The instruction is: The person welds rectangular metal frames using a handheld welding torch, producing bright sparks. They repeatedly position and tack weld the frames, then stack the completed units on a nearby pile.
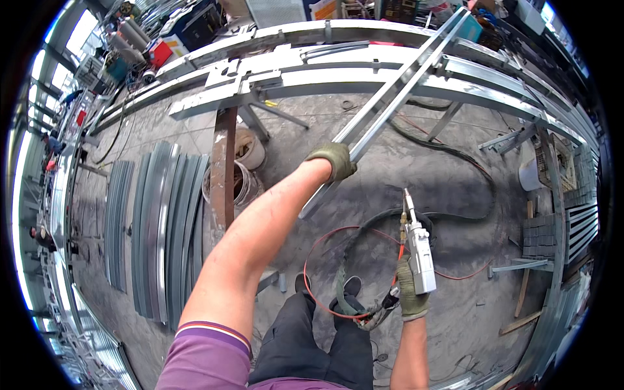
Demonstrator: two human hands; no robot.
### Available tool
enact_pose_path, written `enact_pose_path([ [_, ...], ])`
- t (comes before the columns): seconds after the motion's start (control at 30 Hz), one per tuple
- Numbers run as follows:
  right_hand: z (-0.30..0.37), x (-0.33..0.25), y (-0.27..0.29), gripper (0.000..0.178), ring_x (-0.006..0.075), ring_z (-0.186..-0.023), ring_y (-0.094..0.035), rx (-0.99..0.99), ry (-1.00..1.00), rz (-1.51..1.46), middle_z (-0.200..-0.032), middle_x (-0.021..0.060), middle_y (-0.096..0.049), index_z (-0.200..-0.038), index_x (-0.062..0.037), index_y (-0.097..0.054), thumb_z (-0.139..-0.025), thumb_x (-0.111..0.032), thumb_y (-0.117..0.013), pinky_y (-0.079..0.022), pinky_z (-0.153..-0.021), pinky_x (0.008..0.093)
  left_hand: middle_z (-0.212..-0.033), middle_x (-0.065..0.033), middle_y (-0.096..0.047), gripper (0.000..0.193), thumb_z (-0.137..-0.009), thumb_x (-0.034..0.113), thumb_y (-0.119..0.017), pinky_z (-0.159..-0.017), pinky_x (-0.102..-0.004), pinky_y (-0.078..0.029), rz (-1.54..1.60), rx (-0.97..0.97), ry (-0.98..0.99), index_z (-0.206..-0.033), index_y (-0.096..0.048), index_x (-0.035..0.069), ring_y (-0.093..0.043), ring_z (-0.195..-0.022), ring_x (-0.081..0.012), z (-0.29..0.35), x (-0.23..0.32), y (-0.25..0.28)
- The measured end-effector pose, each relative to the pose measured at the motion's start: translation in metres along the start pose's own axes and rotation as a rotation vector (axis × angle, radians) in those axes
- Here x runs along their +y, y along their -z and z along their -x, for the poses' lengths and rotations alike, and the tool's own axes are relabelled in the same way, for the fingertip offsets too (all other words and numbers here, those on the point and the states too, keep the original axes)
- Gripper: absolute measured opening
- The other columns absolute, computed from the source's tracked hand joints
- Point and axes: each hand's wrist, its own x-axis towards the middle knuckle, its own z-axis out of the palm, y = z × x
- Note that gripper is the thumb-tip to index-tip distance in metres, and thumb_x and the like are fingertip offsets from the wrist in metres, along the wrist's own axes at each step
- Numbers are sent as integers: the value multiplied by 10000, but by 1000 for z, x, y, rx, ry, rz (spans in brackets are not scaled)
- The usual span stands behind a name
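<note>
The long metal bar [398, 97] lies aslant over the steel beams [351, 77], its lower end beyond their edge, above the floor [468, 244]. Your left hand [333, 161] has fingers closed around it. Your right hand [411, 296], well apart, holds the grey torch [420, 253] with wrapped fingers. The dark hose [492, 188] bends close to your shoes [351, 286].

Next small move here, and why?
Probably ease the long metal profile forward with the left hand, keeping the handheld welding gun aside. The left hand grips the profile near its lower end, which juts out over the floor, while its far part crosses the metal rails in view. The right hand is occupied with the gun.
</note>
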Motion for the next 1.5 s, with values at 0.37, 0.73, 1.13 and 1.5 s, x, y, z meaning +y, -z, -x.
enact_pose_path([
  [0.37, -18, 56, -51, 229, 68, -654, -566, 59, -38, -172, -818, -23, -644, -1185, -67, -706, -1022, -225, -731, -460, -583, 245, -1078, -194, -759, 331, -995, 314, -708, -896, -402, -585, 301, 718, 21, -1169, -740, 34, -750, -999, -337, 106, -198, -52],
  [0.73, -49, 76, -127, 305, 73, -771, -577, 106, 355, -267, -891, -10, -644, -1218, -29, -679, -1028, -264, -718, -473, -671, 244, -979, -184, -751, 193, -971, 224, -731, -798, -422, -583, 240, 760, -134, -1059, -753, 53, -742, -891, -358, 144, -302, -200],
  [1.13, -28, 168, -147, 424, 147, -901, -749, 9, 622, -216, -1235, 122, -734, -1383, 36, -621, -978, -33, -726, -652, -763, 282, -876, -149, -741, 167, -927, 225, -783, -706, -436, -570, 13, 793, -484, -1010, -767, 81, -722, -798, -361, 121, -273, -251],
  [1.5, 6, 163, -184, 230, 79, -782, -642, 73, 801, -147, -980, 6, -732, -1171, -6, -744, -952, -58, -794, -536, -671, 273, -1254, -235, -717, 562, -883, 233, -855, -961, -434, -581, 82, 803, -696, -1356, -644, 14, -718, -1150, -387, 178, -200, -231],
])
